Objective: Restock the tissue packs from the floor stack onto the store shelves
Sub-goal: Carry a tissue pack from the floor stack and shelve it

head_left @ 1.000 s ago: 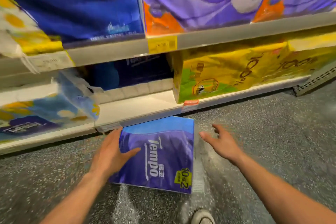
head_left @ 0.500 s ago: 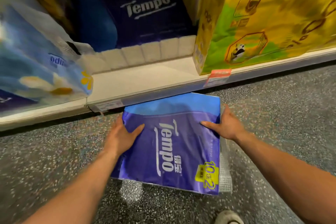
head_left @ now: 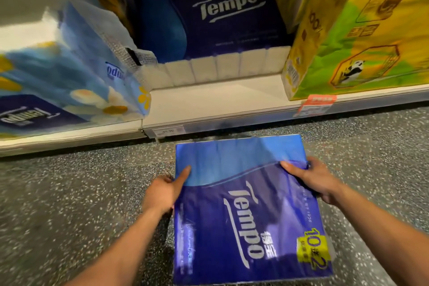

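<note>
A blue and purple Tempo tissue pack (head_left: 241, 211) lies flat in front of the bottom shelf (head_left: 209, 107), above the speckled floor. My left hand (head_left: 164, 189) grips its left edge, thumb on the top face. My right hand (head_left: 313, 180) grips its right edge, thumb laid over the top. The fingers of both hands are hidden beneath the pack. Whether the pack still touches the floor cannot be told.
At the back of the shelf stands a dark blue Tempo pack (head_left: 220, 14), with a bare white strip before it. A light blue flowered pack (head_left: 69, 76) overhangs on the left. A yellow-green pack (head_left: 362, 37) stands on the right. An orange price tag (head_left: 315, 104) hangs from the shelf edge.
My right hand came in and took the pack's right edge, and both hands shifted forward along its sides. The view dropped closer to the bottom shelf.
</note>
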`<state>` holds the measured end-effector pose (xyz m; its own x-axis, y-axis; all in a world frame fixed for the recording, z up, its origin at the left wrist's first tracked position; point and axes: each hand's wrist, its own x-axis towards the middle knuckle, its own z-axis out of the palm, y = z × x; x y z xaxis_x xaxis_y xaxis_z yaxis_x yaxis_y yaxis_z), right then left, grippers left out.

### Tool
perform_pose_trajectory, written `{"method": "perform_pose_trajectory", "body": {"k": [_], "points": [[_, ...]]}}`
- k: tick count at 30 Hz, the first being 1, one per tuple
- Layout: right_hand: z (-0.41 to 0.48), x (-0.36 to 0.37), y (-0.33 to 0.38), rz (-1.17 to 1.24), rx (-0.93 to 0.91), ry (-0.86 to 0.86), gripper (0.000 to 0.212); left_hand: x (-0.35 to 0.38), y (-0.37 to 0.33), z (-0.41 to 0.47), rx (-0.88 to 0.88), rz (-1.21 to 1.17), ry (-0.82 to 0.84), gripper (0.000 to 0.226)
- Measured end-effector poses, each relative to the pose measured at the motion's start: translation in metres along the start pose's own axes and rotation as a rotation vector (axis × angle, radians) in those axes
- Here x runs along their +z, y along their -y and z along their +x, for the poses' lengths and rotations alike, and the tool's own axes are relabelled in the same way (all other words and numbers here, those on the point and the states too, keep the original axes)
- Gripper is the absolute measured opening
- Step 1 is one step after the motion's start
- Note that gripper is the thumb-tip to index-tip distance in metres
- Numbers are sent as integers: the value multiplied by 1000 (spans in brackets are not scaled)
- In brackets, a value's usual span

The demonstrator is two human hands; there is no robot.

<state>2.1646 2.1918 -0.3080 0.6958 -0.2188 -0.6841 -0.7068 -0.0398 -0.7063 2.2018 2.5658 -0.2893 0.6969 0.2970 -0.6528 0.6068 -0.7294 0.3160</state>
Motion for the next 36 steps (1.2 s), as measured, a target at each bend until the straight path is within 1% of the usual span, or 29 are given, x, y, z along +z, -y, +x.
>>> {"method": "perform_pose_trajectory", "body": {"k": [1, 3, 5, 6, 7, 8, 9, 10, 12, 13, 16, 17, 20, 22, 24, 26, 28, 32, 35, 36], "points": [[1, 1, 2, 30, 24, -14, 30, 0, 1, 6, -15, -63, 20, 88], [4, 3, 1, 71, 46, -17, 38, 1, -8, 10, -27, -301, 102, 84], [3, 7, 4, 76, 34, 11, 35, 9, -22, 8, -24, -541, 198, 81], [2, 9, 5, 65, 23, 13, 30, 12, -27, 3, -7, -582, 210, 72], [-1, 10, 5, 56, 15, 5, 25, 15, -30, 0, 9, -577, 192, 61], [-4, 11, 5, 51, 6, 2, 22, 19, -32, -3, -2, -559, 165, 55], [-6, 11, 2, 58, -11, -10, 23, 21, -33, -6, -26, -555, 144, 55], [-8, 10, -2, 51, -26, -28, 29, 21, -35, -10, -45, -537, 125, 55], [-17, 9, -4, 49, -65, -59, 43, 17, -39, -19, -23, -472, 59, 48], [-25, 8, -1, 47, -95, -68, 44, 13, -41, -25, 0, -443, 25, 47], [-48, 2, 12, 86, -172, -149, 22, -15, -48, -48, 104, -376, -57, 49], [-58, 0, 18, 90, -205, -167, 19, -28, -52, -56, 143, -396, -64, 47], [-82, -3, 41, 127, -300, -212, 25, -69, -67, -79, 268, -510, -68, 40], [-97, -4, 62, 129, -382, -257, 20, -98, -85, -97, 378, -524, -127, 48], [-110, -9, 83, 122, -477, -314, 18, -124, -103, -113, 519, -501, -241, 56], [-121, -14, 105, 110, -582, -366, 18, -146, -117, -130, 633, -513, -350, 58], [-132, -19, 129, 106, -674, -414, 18, -161, -125, -146, 724, -579, -424, 56], [-153, -23, 181, 92, -873, -505, 21, -178, -130, -160, 862, -721, -566, 55], [-154, -19, 209, 168, -971, -506, 25, -182, -127, -156, 880, -756, -708, 65], [-151, -17, 216, 180, -1004, -509, 25, -184, -127, -153, 878, -794, -730, 64]]}}
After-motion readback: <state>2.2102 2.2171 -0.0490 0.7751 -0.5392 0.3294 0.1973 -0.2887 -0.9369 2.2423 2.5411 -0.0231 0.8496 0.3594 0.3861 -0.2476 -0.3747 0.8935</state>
